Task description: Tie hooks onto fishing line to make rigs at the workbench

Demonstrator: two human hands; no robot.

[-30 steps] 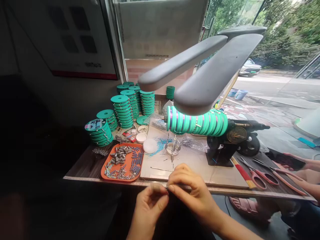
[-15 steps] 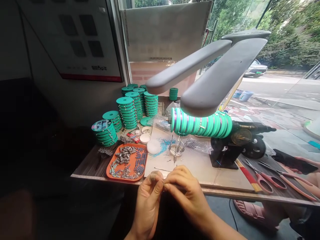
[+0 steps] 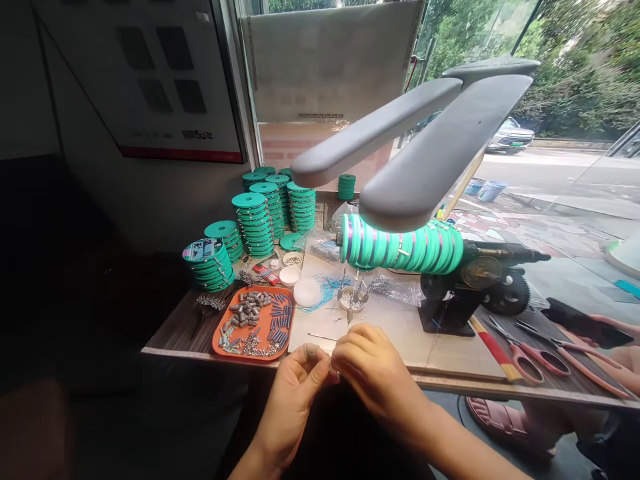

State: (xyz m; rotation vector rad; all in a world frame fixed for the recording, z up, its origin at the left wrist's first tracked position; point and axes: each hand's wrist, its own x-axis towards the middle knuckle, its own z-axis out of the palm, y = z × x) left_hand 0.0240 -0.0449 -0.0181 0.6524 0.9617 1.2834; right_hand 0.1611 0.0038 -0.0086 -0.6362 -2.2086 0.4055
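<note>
My left hand (image 3: 295,397) is closed in a pinch in front of the table's near edge. Its thumb and forefinger meet the fingertips of my right hand (image 3: 375,367), which is closed too, its back turned up. Whatever they pinch is too small and hidden to name. Just beyond the hands, a thin dark tool or wire (image 3: 320,337) lies on the pale board (image 3: 390,343). To their left sits an orange tray (image 3: 216,347) with grey cylindrical weights (image 3: 247,310), dark blue springs (image 3: 281,323) and small metal fittings (image 3: 263,343).
Green spools (image 3: 400,247) fill a black winding machine's (image 3: 447,300) shaft under a grey lamp (image 3: 405,193). More green spools (image 3: 253,227) stand stacked at the back left. Scissors (image 3: 530,360) lie at right, near another person's hand holding a dark phone (image 3: 575,323). Small white dishes (image 3: 290,275) stand behind the tray.
My right hand has rolled over, its back now more upward and its fingers curled tighter. The left hand stays pinched, its forearm slanting more to the left.
</note>
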